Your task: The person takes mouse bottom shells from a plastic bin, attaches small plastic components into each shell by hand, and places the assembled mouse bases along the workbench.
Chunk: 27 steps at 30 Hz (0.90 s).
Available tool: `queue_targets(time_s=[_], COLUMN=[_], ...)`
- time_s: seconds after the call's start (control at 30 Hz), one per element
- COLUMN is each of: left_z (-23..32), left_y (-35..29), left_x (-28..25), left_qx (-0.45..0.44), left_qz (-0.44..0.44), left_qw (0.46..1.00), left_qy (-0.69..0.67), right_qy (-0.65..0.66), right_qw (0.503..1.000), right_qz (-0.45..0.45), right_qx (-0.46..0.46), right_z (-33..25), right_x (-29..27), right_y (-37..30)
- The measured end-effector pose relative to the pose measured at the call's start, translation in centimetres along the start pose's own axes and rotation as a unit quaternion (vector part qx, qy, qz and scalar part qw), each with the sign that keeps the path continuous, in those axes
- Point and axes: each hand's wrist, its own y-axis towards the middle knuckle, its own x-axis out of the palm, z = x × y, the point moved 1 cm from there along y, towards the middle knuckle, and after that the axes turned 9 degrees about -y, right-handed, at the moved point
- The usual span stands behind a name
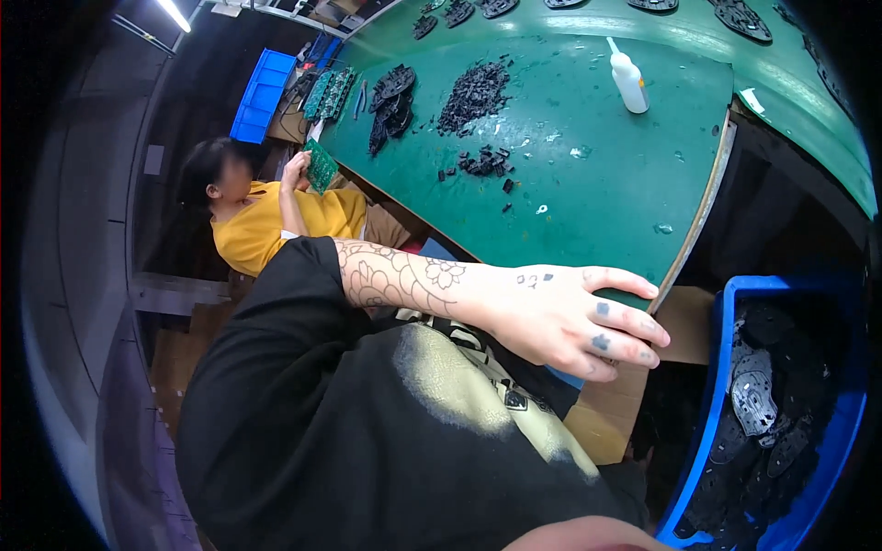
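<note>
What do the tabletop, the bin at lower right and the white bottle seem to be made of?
Tabletop: satin green with soft reflections; perhaps rubber or vinyl, though paint is possible.
Bin: probably hard plastic, smooth blue, judging by its even colour and moulded-looking rim.
Bottle: likely soft plastic, white, fairly matte, with a rounded shoulder and narrow spout.

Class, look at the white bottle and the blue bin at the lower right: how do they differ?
Colour: the bottle is white; the bin is blue.
Shape: the bottle is slim with a narrow nozzle; the bin is wide and open-topped, holding black parts.
Place: the bottle stands on the green table; the bin sits beyond its edge.
Shared: both appear in the picture's right half.
</note>
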Motion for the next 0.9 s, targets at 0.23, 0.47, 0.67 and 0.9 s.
queue_targets(time_s=[0.23, 0.47, 0.67, 0.9], left_z=[0.0, 0.1, -0.5, 1.2], left_y=[0.2, 0.5, 1.2, 0.7], left_x=[0.6, -0.1, 0.4, -1.1], left_qx=[-0.015, -0.030, -0.018, -0.071], left_qz=[-0.023, -0.008, -0.048, -0.108], left_qw=[1.000, 0.999, 0.999, 0.989], left_qy=[0.014, 0.010, 0.010, 0.070], right_qy=[-0.034, -0.073, -0.047, -0.137], right_qw=[0.999, 0.995, 0.992, 0.864], right_qz=[-0.035, -0.062, -0.079, -0.018], right_qx=[-0.007, -0.041, -0.086, -0.485], right_z=[2.2, -12.3, -6.2, 13.4], right_x=[3.7, 1.5, 4.4, 3.4], right_y=[1.2, 3.9, 2.2, 0.5])
